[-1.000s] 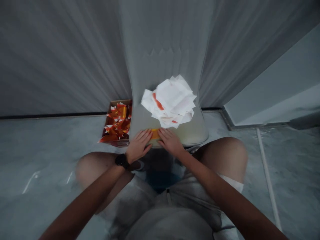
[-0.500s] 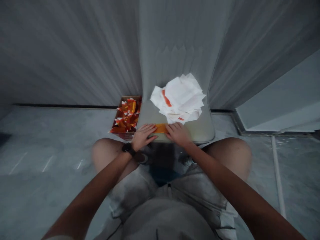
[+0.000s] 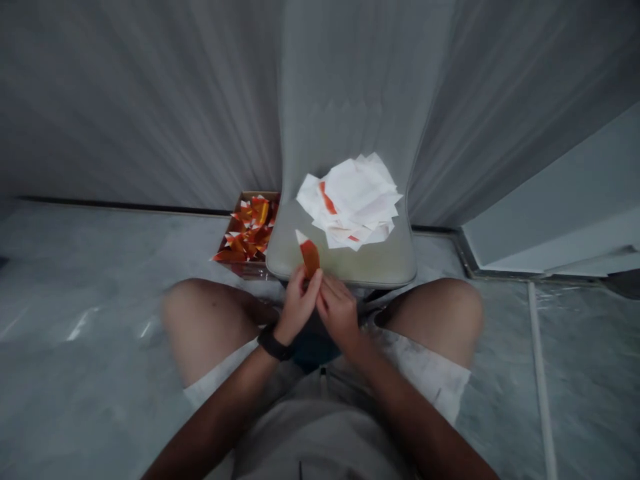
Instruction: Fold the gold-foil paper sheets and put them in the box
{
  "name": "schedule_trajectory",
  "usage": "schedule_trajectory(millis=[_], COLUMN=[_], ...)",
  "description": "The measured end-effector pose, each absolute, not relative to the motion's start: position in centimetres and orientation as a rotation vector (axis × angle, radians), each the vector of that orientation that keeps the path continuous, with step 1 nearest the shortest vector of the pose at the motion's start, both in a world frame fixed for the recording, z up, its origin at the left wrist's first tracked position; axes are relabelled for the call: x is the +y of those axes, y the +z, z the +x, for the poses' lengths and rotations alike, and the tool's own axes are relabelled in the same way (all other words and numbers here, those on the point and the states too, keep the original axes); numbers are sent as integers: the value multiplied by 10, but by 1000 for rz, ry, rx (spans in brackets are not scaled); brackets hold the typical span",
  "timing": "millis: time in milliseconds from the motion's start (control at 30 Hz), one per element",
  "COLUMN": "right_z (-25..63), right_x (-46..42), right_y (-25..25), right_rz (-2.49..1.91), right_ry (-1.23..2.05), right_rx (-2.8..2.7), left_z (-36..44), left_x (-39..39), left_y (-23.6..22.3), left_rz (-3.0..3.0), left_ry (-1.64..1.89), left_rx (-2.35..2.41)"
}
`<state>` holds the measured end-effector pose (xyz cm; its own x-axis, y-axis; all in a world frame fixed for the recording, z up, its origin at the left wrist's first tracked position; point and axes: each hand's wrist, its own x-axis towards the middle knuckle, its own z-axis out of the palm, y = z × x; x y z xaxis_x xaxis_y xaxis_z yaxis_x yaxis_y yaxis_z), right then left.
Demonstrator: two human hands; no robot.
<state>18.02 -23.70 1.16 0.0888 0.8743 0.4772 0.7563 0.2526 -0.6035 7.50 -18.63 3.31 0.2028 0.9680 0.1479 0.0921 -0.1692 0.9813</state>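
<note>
A folded strip of orange-red paper with a white pointed tip (image 3: 309, 255) stands up from my fingers, above the front edge of the chair seat. My left hand (image 3: 299, 300) is closed on its lower end, thumb and fingers pinching it. Close beside it, my right hand (image 3: 339, 305) is also closed, its fingertips pressed at the strip's bottom end, which the fingers hide. Just beyond my hands, a loose pile of white paper sheets (image 3: 357, 197) lies on the grey chair seat (image 3: 370, 265), with a few red patches showing.
A cardboard box (image 3: 257, 270) holding several folded orange-red and white paper pieces (image 3: 250, 230) sits left of the chair. A grey curtain (image 3: 150, 107) hangs behind, and a pale panel (image 3: 560, 207) stands at the right. My knees flank the seat's front.
Both hands earlier pressed the orange paper flat along the seat's front edge. Now they have come together and nearer to me, with the paper lifted and turned upright, its red side and white tip showing.
</note>
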Motion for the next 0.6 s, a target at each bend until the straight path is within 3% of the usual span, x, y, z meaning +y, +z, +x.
schedule_trajectory(millis=[233,467,600], right_z=[169,168,170], right_x=[-250,-257,-262], right_y=[39,32,27], right_rz=[-1515,-1518,-1542], right_ry=[419,425,472], right_rx=[-1205,-1308,-1398], left_z=[75,78,73], left_x=[-185,-182,-181], left_y=[41,25,16], left_rz=[1206,685,747], left_ry=[1004,975,980], left_rx=[958,816,869])
